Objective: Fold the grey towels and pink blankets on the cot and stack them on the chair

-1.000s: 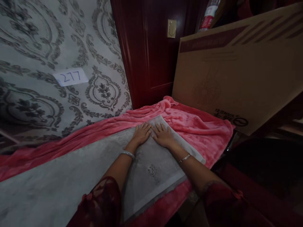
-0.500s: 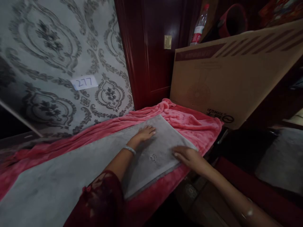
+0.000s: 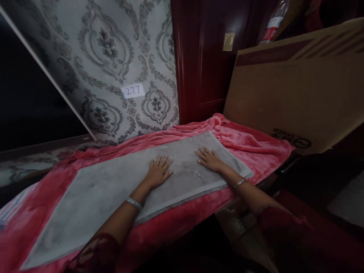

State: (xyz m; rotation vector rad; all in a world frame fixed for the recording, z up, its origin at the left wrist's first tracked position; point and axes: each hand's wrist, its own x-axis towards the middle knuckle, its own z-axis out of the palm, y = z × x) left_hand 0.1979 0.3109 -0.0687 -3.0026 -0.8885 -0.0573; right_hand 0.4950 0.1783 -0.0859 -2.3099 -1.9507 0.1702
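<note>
A long grey towel [image 3: 108, 185] lies flat on a pink fleece blanket [image 3: 250, 146] that covers a raised surface. My left hand [image 3: 158, 171] rests palm down on the towel's middle, fingers spread. My right hand [image 3: 209, 158] lies palm down on the towel near its right end, fingers spread, just above a small embroidered mark [image 3: 199, 174]. Neither hand holds anything. Each wrist wears a bracelet.
A large cardboard box [image 3: 295, 94] leans at the right behind the blanket. A dark red wooden door [image 3: 204, 60] stands at the back. Patterned wallpaper carries a paper label reading 277 [image 3: 132, 90]. A plastic bottle [image 3: 272, 22] shows above the box.
My two hands lay together near the towel's far right corner, then spread apart. The left hand has slid toward the towel's middle; the right went to the near edge and returned onto the towel.
</note>
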